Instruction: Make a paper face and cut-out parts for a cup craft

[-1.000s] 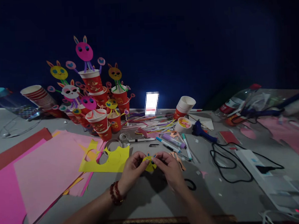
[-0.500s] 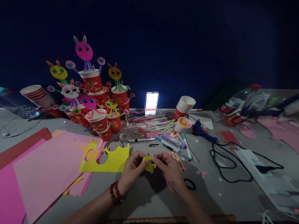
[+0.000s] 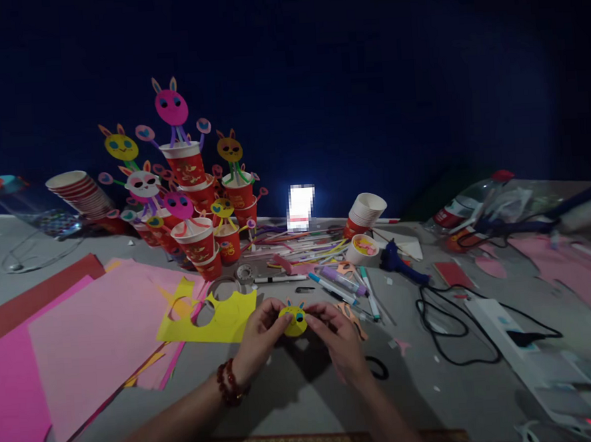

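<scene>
Between both hands, above the near middle of the table, is a round yellow paper bunny face (image 3: 294, 322) with small ears on top and a dark eye with blue on its right side. My left hand (image 3: 265, 329), with a beaded bracelet on the wrist, pinches the face's left edge between thumb and fingers. On the opposite edge my right hand (image 3: 336, 335) is closed in a pinch, its thumb near the eye. Left of the hands lies a yellow paper sheet (image 3: 231, 321) with round cut-outs. Several markers (image 3: 337, 285) lie just beyond the right hand.
Red paper cups with bunny figures (image 3: 191, 237) are stacked at back left. Pink paper sheets (image 3: 92, 333) cover the left side. To the right are a blue glue gun (image 3: 401, 264), a black cord, a white power strip (image 3: 508, 348) and a plastic bottle (image 3: 467, 204).
My right thumb has shifted right along the bunny face, so more of its yellow front and the right eye show. Both hands keep their place; the view has tilted slightly.
</scene>
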The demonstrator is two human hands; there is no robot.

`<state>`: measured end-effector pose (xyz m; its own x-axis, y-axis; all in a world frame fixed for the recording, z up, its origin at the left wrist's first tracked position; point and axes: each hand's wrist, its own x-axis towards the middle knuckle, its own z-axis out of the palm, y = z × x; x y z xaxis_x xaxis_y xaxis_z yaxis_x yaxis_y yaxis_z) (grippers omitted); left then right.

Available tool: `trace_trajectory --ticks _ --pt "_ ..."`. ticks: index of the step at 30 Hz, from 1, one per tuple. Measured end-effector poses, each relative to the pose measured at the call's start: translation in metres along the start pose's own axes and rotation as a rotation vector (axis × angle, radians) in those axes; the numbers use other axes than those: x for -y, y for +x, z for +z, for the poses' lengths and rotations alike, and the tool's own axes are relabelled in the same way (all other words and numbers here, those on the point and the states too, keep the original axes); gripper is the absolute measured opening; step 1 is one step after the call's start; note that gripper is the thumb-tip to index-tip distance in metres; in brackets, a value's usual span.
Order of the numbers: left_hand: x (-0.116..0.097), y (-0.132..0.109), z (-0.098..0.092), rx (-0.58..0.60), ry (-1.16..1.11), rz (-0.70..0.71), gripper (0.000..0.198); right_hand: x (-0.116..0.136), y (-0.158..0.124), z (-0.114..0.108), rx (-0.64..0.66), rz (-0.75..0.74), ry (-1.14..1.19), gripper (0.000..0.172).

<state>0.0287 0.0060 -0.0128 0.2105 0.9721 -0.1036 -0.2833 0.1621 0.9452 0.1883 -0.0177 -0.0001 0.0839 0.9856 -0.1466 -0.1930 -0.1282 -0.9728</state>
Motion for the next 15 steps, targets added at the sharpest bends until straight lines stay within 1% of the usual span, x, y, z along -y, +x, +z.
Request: trace_trajectory --ticks 4,7,12,15 --pt "-0.0011 -0.0003 0.0013 -0.008 -0.017 0.001 0.035 -0.0027 -0.0024 -0.0033 -0.001 -0.048 -0.089 0.028" --pt "-0.0030 -0.0010 0.0024 0.023 -0.045 0.005 0.034 -0.0045 -0.0020 -0.0049 -0.044 -0.108 -0.134 0.028" --pt "-0.0044 -0.0002 0.0020 0.018 -0.182 -0.008 0.026 -0.0045 -0.0010 -0.0059 -0.091 -0.154 -0.149 0.028" --pt "-0.0038 0.0008 0.0017 0.038 -0.240 -0.050 0.023 -0.0042 -0.0049 -0.0043 -0.082 -0.193 -0.144 0.026"
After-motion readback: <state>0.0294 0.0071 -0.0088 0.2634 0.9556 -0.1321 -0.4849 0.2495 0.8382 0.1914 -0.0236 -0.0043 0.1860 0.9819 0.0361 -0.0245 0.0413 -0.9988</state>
